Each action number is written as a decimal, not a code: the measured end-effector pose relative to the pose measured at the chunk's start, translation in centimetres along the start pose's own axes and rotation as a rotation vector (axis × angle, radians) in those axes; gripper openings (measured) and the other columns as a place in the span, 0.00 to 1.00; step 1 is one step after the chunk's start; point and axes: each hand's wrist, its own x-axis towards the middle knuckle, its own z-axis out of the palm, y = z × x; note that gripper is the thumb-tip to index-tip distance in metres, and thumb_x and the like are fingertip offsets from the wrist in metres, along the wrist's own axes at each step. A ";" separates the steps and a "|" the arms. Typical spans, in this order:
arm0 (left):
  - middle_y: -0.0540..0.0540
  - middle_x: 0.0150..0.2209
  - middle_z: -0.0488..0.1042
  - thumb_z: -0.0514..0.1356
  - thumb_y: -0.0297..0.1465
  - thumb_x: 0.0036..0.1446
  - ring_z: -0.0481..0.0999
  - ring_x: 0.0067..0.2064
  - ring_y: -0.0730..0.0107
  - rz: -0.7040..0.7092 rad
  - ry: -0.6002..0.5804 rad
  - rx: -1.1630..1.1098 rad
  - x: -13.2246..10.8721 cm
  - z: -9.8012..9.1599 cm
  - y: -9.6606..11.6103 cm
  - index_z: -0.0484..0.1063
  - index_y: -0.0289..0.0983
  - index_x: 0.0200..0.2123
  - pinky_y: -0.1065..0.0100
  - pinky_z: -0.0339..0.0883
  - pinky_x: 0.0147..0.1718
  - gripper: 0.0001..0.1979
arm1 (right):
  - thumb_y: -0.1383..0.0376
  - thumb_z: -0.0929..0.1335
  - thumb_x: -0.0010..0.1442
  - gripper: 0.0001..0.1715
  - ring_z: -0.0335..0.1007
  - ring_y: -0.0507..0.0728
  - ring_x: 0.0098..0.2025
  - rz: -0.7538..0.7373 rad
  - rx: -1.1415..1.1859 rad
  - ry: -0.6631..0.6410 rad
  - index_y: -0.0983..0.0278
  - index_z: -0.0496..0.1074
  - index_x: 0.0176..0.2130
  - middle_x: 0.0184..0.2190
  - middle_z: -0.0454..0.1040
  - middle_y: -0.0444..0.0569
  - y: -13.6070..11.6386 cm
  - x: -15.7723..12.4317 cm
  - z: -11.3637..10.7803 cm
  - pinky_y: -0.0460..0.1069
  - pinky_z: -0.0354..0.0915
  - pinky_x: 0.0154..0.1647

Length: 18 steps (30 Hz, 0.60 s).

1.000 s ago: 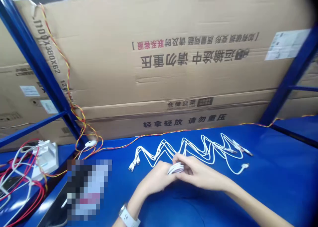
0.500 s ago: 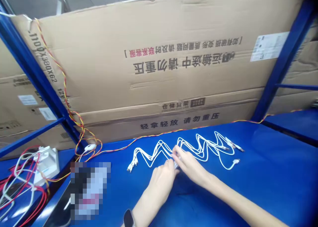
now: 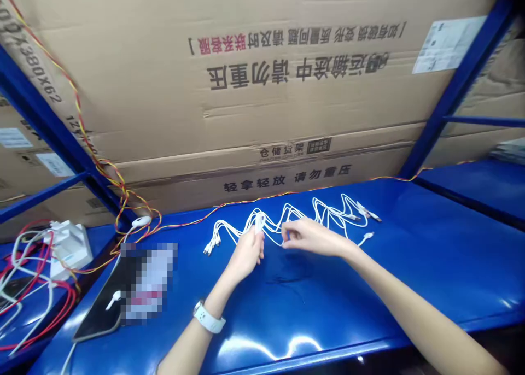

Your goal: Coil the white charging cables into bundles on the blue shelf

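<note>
My left hand [image 3: 246,255] is closed on a small white coiled cable [image 3: 260,221], raised a little above the blue shelf [image 3: 348,309]. To its right, my right hand [image 3: 309,237] has thumb and fingertips brought together in a pinch; what is between them, if anything, is too small to tell. Behind both hands several white USB cables [image 3: 219,226] lie in zigzag bends, small plugs at the left and USB plugs [image 3: 369,214] at the right. Below my right hand lie thin dark strands [image 3: 283,280], perhaps ties.
A tall cardboard sheet [image 3: 164,91] stands along the back. Red and yellow twisted wire [image 3: 197,221] runs along its foot. At left are a dark tablet-like device [image 3: 98,309], a blurred-out item [image 3: 150,282], a white charging stand [image 3: 71,249] and tangled red cords [image 3: 49,304]. Blue posts [image 3: 455,85] flank the shelf.
My hands, together half a second ago, have moved apart. The left has gone left with the coiled cable, which now shows. The view has tilted down, and the dark strands show more plainly.
</note>
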 end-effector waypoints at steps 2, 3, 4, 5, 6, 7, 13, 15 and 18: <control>0.51 0.23 0.63 0.49 0.41 0.58 0.62 0.19 0.78 -0.050 0.029 -0.110 0.4 -0.6 -0.1 0.61 0.37 0.29 0.76 0.53 0.16 0.14 | 0.63 0.68 0.54 0.06 0.63 0.50 0.25 -0.061 -0.025 -0.139 0.64 0.71 0.29 0.21 0.69 0.41 0.0 -0.2 0.0 0.44 0.53 0.27; 0.52 0.23 0.63 0.50 0.41 0.57 0.60 0.19 0.80 -0.066 0.040 -0.159 0.6 -0.9 0.0 0.60 0.36 0.29 0.77 0.51 0.16 0.13 | 0.65 0.68 0.53 0.04 0.63 0.50 0.25 -0.082 -0.044 -0.178 0.64 0.71 0.29 0.22 0.69 0.41 0.0 -0.3 0.2 0.44 0.53 0.27; 0.52 0.24 0.62 0.50 0.40 0.57 0.59 0.19 0.81 -0.084 0.048 -0.202 0.6 -1.0 0.1 0.60 0.36 0.29 0.78 0.50 0.15 0.12 | 0.66 0.68 0.52 0.02 0.64 0.50 0.26 -0.095 -0.069 -0.196 0.63 0.72 0.30 0.22 0.70 0.41 -0.1 -0.3 0.5 0.44 0.53 0.28; 0.53 0.24 0.62 0.51 0.40 0.56 0.58 0.19 0.82 -0.105 0.054 -0.238 0.6 -1.1 0.2 0.59 0.37 0.29 0.78 0.48 0.15 0.12 | 0.67 0.69 0.51 0.03 0.64 0.50 0.27 -0.103 -0.101 -0.201 0.63 0.73 0.31 0.23 0.70 0.41 -0.2 -0.2 0.9 0.44 0.53 0.29; 0.54 0.24 0.61 0.52 0.39 0.56 0.57 0.19 0.83 -0.126 0.059 -0.264 0.6 -1.1 0.3 0.59 0.37 0.30 0.79 0.47 0.15 0.11 | 0.67 0.69 0.51 0.04 0.64 0.51 0.28 -0.106 -0.130 -0.203 0.62 0.73 0.31 0.24 0.70 0.42 -0.3 -0.2 1.3 0.45 0.53 0.29; 0.54 0.24 0.60 0.52 0.39 0.55 0.56 0.18 0.83 -0.143 0.059 -0.281 0.6 -1.0 0.4 0.59 0.37 0.30 0.79 0.46 0.15 0.11 | 0.67 0.69 0.51 0.04 0.65 0.52 0.29 -0.108 -0.156 -0.206 0.62 0.73 0.32 0.24 0.70 0.42 -0.4 -0.1 1.6 0.45 0.53 0.30; 0.56 0.23 0.58 0.52 0.40 0.55 0.53 0.18 0.84 -0.175 -0.015 -0.315 0.6 -0.4 0.2 0.58 0.37 0.31 0.78 0.43 0.16 0.12 | 0.72 0.64 0.52 0.07 0.66 0.54 0.34 -0.127 -0.167 -0.250 0.64 0.72 0.28 0.29 0.71 0.46 -0.2 0.0 3.0 0.46 0.56 0.33; 0.56 0.23 0.57 0.53 0.41 0.54 0.53 0.18 0.85 -0.171 -0.063 -0.343 0.6 -0.3 0.1 0.58 0.37 0.31 0.79 0.42 0.16 0.13 | 0.74 0.62 0.52 0.10 0.66 0.54 0.34 -0.138 -0.160 -0.264 0.65 0.71 0.28 0.30 0.71 0.47 -0.1 -0.1 3.2 0.46 0.57 0.33; 0.55 0.24 0.57 0.54 0.42 0.54 0.53 0.18 0.85 -0.165 -0.086 -0.374 0.6 -0.4 0.0 0.57 0.37 0.30 0.79 0.42 0.16 0.14 | 0.74 0.61 0.53 0.10 0.65 0.54 0.33 -0.147 -0.145 -0.274 0.65 0.69 0.29 0.30 0.71 0.48 0.0 -0.2 3.0 0.47 0.58 0.33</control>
